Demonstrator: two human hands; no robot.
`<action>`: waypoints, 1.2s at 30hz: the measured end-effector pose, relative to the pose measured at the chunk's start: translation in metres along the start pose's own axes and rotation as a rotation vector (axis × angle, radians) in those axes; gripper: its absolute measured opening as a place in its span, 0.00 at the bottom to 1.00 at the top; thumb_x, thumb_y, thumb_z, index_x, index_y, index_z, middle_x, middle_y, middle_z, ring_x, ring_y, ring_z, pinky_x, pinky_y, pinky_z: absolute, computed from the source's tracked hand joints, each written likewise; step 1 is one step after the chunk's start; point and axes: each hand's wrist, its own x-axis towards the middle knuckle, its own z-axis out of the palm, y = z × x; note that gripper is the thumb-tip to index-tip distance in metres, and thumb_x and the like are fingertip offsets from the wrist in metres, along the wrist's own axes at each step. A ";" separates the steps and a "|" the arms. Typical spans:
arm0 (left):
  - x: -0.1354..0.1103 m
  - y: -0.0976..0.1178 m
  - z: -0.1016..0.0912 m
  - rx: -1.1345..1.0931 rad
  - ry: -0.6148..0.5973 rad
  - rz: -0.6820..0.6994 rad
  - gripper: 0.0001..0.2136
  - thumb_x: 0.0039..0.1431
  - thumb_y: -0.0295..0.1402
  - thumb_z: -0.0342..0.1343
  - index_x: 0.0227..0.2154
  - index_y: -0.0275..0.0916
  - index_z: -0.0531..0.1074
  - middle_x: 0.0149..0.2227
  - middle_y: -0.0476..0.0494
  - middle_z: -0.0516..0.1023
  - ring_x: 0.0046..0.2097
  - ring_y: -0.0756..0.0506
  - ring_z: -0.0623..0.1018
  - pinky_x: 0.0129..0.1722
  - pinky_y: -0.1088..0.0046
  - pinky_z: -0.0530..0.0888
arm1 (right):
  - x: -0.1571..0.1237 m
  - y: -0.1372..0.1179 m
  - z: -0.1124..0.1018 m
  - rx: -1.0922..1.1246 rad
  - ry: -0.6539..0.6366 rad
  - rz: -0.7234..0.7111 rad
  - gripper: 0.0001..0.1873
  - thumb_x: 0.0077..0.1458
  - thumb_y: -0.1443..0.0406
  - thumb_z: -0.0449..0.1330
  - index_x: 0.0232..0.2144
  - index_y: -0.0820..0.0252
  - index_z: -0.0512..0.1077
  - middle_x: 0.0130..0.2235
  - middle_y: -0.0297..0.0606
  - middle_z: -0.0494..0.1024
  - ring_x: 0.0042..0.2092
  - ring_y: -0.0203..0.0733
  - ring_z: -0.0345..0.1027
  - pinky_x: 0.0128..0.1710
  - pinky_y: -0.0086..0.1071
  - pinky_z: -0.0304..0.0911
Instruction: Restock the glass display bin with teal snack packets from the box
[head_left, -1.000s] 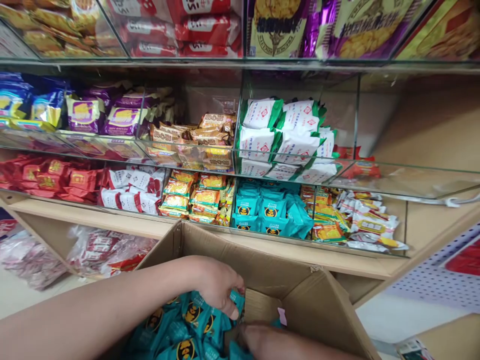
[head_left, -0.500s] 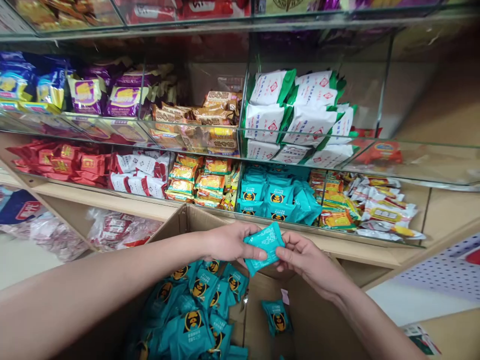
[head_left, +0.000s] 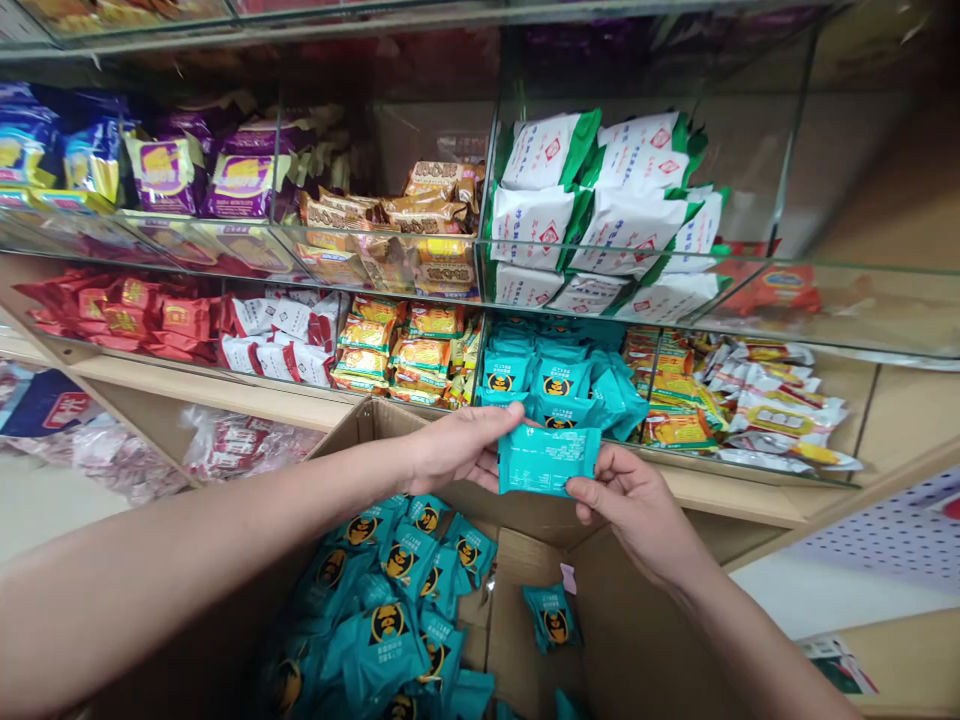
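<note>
A teal snack packet [head_left: 547, 462], its printed back turned towards me, is held level above an open cardboard box [head_left: 517, 590]. My right hand [head_left: 630, 505] pinches its right end between thumb and fingers. At the left end is my left hand [head_left: 457, 445], with its thumb by the top corner and its fingers partly hidden behind the edge. Below, many more teal packets [head_left: 386, 625] with a black and yellow emblem are heaped on the box's left side. A single teal packet [head_left: 551, 617] lies apart on the right.
Just behind my hands, a shelf compartment holds stacked teal packets [head_left: 559, 375]. Orange-yellow packets [head_left: 427, 350] and white-and-silver packets [head_left: 784, 400] flank it. Above stand white-and-green bags [head_left: 551, 150] behind a glass front [head_left: 637, 265]. A lower shelf holds plastic-wrapped goods [head_left: 240, 445].
The packet has turned from a slant to level and moved slightly right. My left thumb has gone from its face to its upper left corner. The view has shifted slightly.
</note>
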 end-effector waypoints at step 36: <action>0.002 -0.010 0.020 -0.127 0.203 -0.008 0.16 0.39 0.37 0.61 0.30 0.34 0.66 0.24 0.51 0.70 0.25 0.56 0.69 0.32 0.74 0.68 | -0.008 -0.014 0.024 -0.920 0.223 -0.426 0.22 0.42 0.55 0.60 0.39 0.57 0.63 0.44 0.43 0.69 0.46 0.48 0.62 0.42 0.44 0.61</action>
